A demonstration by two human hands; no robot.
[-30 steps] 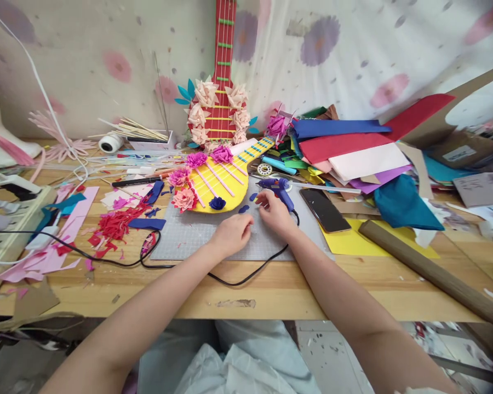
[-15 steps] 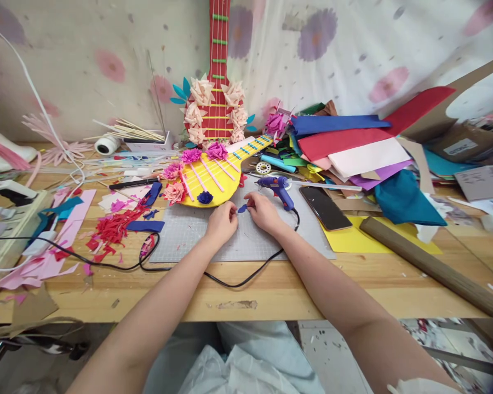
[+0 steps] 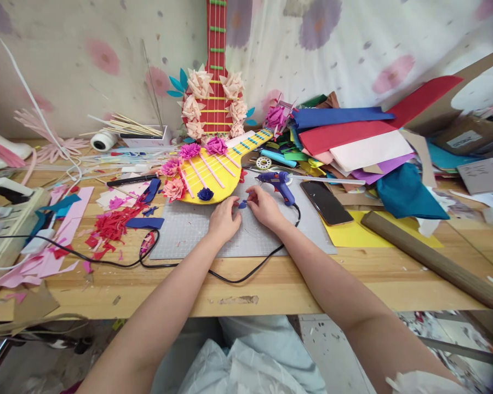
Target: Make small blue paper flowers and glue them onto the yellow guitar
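Between my two hands is a small dark-blue paper piece (image 3: 242, 204), held over the grey cutting mat (image 3: 189, 235). My right hand (image 3: 264, 207) pinches it from the right side. Close on its left, my left hand (image 3: 225, 218) has thumb and fingers curled at the piece's edge. Just beyond them lies a yellow paper guitar (image 3: 217, 183) with pink strips and paper flowers, one of them a dark-blue flower (image 3: 205, 193). A blue glue gun (image 3: 280, 185) rests on the mat past my right hand, its black cord looping under my forearms.
Red paper scraps (image 3: 117, 221) and a blue paper strip (image 3: 145, 222) lie left of the mat. A phone (image 3: 325, 202), a brown roll (image 3: 427, 257) and stacked coloured paper (image 3: 349, 137) are on the right. A red paper guitar (image 3: 217, 109) stands behind.
My left hand has turned slightly and come nearer the blue piece, its fingers now more open round it. The whole view has shifted a little; other things stay in place.
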